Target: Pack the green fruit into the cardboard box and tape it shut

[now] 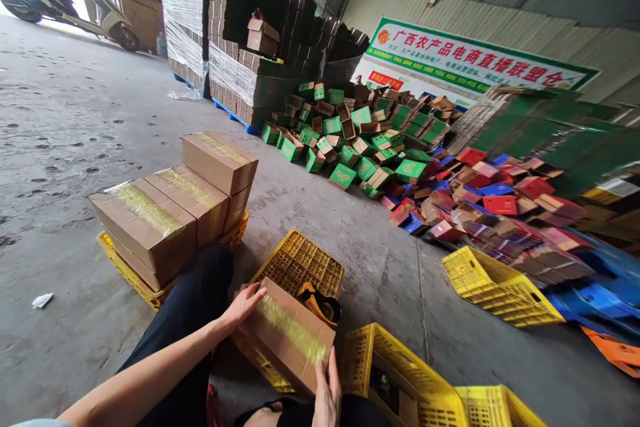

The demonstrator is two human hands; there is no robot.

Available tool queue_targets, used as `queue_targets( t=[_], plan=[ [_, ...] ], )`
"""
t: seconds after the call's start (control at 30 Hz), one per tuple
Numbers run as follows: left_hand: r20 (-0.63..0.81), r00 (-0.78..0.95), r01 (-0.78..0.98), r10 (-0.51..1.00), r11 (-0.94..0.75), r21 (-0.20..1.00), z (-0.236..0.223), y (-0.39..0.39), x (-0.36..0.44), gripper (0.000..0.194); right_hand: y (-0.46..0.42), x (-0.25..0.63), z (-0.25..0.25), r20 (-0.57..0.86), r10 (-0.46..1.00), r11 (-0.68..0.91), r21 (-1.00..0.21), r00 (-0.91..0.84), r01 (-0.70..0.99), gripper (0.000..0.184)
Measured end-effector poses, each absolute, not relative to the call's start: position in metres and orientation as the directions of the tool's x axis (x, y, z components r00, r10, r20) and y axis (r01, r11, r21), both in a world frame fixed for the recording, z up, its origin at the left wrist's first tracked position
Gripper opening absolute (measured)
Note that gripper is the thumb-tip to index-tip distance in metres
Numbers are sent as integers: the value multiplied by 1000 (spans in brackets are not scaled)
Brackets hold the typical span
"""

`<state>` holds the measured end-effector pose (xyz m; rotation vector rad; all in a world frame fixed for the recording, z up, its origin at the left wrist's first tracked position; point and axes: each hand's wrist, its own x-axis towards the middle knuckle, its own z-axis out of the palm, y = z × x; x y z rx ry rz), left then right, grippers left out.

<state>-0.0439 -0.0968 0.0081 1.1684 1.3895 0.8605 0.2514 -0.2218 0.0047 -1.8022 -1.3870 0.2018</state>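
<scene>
A brown cardboard box (pixel 287 337) sealed with clear tape lies on an upturned yellow crate (pixel 300 260) in front of my knees. My left hand (pixel 244 303) rests on the box's far left corner, fingers spread flat against it. My right hand (pixel 327 390) presses flat on the near right end, fingers stretched upward. A yellow-and-black tape dispenser (pixel 320 303) sits on the crate just behind the box.
Three sealed boxes (pixel 173 203) are stacked on a yellow crate to the left. More yellow crates (pixel 497 287) lie ahead right and beside me (pixel 400 380). Piles of green (pixel 360 140) and red and blue small cartons (pixel 480 197) cover the floor. Wrapped cardboard pallets (pixel 235 33) stand behind; a scooter (pixel 60 3) is parked far left.
</scene>
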Motion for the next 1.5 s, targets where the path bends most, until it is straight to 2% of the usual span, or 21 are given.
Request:
queue_targets(
  t=[0.1, 0.23, 0.33, 0.47, 0.6, 0.73, 0.8, 0.87, 0.97, 1.1, 1.3, 1.5],
  plan=[
    [-198, 111, 280, 974, 160, 947, -3, -101, -40, 99, -213, 251, -17, 245, 830, -167, -749, 502, 641, 90],
    [-118, 163, 337, 980, 57, 940, -17, -107, -41, 98, -206, 240, -28, 271, 821, -173, -721, 503, 671, 107],
    [-79, 230, 315, 970, 2, 949, -24, -110, -47, 102, -210, 221, -29, 345, 809, -152, -659, 476, 737, 99],
    [-11, 306, 335, 952, -97, 937, -28, -118, -53, 107, -221, 196, -17, 373, 861, -133, -494, 347, 859, 80],
    [44, 334, 463, 942, -204, 863, -28, -126, -51, 101, -227, 184, -2, 374, 888, -122, -369, 268, 922, 74],
    [77, 360, 648, 930, -309, 696, -22, -130, -39, 89, -223, 181, -4, 428, 881, -53, -338, 203, 940, 70],
    [78, 412, 686, 908, -365, 629, -16, -131, -30, 90, -216, 179, -12, 445, 881, -8, -326, 161, 945, 71],
    [97, 470, 687, 877, -433, 584, -11, -133, -22, 93, -205, 177, -21, 442, 889, 43, -330, 114, 943, 72],
    [158, 583, 614, 797, -560, 556, -4, -140, -13, 79, -194, 174, -27, 426, 902, 103, -351, 61, 931, 74],
    [151, 592, 593, 792, -554, 585, 5, -141, -20, 72, -199, 178, -19, 406, 912, 91, -339, 58, 936, 73],
    [76, 473, 676, 878, -417, 607, 8, -117, -54, 68, -217, 193, -9, 422, 883, -63, -324, 204, 944, 80],
    [106, 437, 698, 893, -411, 586, 5, -123, -43, 85, -214, 187, -14, 451, 874, -47, -290, 180, 956, 76]
  ],
)
